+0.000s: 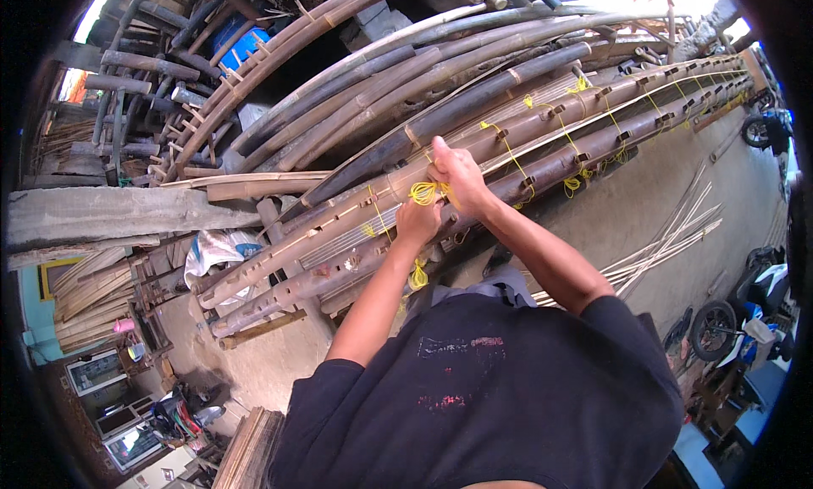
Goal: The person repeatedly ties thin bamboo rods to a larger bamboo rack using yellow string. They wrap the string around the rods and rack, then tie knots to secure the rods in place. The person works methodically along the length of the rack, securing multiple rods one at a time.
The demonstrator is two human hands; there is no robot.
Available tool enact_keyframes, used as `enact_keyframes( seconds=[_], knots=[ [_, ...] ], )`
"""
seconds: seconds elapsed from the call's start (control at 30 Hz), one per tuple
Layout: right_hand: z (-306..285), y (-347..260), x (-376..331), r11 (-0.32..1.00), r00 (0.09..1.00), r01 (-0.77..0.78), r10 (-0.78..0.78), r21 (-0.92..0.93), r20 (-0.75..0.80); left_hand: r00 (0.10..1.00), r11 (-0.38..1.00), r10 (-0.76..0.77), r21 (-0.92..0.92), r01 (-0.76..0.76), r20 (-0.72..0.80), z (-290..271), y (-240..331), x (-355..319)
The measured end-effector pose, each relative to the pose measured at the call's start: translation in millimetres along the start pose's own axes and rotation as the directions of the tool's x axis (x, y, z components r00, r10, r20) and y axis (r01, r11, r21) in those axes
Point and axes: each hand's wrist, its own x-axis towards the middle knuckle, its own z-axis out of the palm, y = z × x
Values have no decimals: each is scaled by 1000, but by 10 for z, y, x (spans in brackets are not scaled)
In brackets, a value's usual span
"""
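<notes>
My left hand (pixel 418 221) is closed on a looped hank of yellow cord (pixel 423 193), whose coils stick out above the fingers. Close beside it, my right hand (pixel 458 177) makes a fist with the thumb pointing up; the cord runs between the two hands. Both are over a pair of long bamboo poles lying side by side, the far pole (pixel 543 121) and the near pole (pixel 511 184). Short pegs stand along these poles, and yellow ties (pixel 509 149) span them at intervals. Thin pale strips (pixel 339 239) lie between the poles.
Thick curved bamboo poles (pixel 373 91) are stacked beyond the pair. A weathered plank (pixel 127 214) lies at the left, near a white sack (pixel 216 256). Thin bamboo sticks (pixel 665 243) lie on the floor at the right, with motorbikes (pixel 745 311) past them.
</notes>
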Motion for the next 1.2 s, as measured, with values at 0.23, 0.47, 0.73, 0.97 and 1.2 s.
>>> enact_keyframes(
  seconds=[0.23,0.47,0.73,0.97,1.2],
  knots=[
    [234,-334,6,983,980,-182,182,8,-76,998,1000,20,-14,-21,-66,131,-145,8],
    [-209,221,-967,458,854,351,202,-817,480,997,1000,-24,2,24,69,-40,-20,-5],
    [-761,373,-1164,974,871,-227,209,11,-444,986,929,81,-348,-127,-144,9,-12,-60],
    [-912,-63,-1390,250,911,-411,109,-877,-397,974,942,131,-285,-180,-184,49,-55,-114],
    [-424,-167,36,-186,931,289,-174,-939,321,938,920,187,-284,-271,-291,118,123,-24]
  ],
)
